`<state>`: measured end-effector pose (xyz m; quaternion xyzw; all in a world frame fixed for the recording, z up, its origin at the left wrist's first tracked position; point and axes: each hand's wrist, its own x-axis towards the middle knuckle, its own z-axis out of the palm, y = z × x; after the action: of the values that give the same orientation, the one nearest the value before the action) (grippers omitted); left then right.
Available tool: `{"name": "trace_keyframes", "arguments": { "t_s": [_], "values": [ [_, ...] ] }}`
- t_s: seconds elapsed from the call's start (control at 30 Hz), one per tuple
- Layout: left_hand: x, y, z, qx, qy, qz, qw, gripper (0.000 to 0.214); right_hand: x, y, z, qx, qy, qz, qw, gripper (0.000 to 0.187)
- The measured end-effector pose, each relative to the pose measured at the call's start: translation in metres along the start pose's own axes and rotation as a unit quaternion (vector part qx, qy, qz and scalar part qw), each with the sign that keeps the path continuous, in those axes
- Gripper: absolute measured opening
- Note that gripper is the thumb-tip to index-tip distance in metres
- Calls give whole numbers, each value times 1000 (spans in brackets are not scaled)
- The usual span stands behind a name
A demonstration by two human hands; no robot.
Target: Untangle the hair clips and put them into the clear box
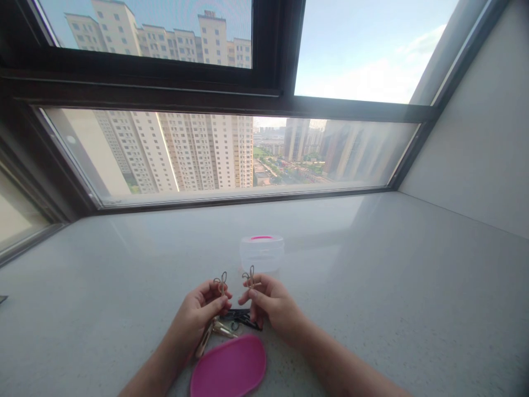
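Observation:
My left hand (198, 314) pinches a small gold bow-shaped hair clip (221, 282) between thumb and fingers. My right hand (273, 306) pinches a second, matching gold bow clip (249, 275) the same way. Both clips stand upright, a little apart, above the pale stone sill (372, 286). Just behind them stands a small clear plastic container (262, 252) with a pink base. Under my hands lie several more hair clips, gold ones (215, 330) and dark ones (243, 318). A pink oval lid (229, 368) rests flat near the front edge.
The sill runs wide to both sides, with a grey wall (475, 138) at the right. A dark-framed window (231, 105) closes the back, looking out on tall apartment blocks.

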<state>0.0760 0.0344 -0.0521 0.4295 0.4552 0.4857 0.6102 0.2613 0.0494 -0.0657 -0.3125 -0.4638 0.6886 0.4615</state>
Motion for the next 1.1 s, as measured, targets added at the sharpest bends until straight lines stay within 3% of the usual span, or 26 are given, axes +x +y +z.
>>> {"name": "trace_keyframes", "arguments": {
  "t_s": [1.1],
  "values": [
    [-3, 4, 9, 40, 5, 18, 999, 44, -5, -6, 1, -34, -34, -7, 999, 43]
  ]
}}
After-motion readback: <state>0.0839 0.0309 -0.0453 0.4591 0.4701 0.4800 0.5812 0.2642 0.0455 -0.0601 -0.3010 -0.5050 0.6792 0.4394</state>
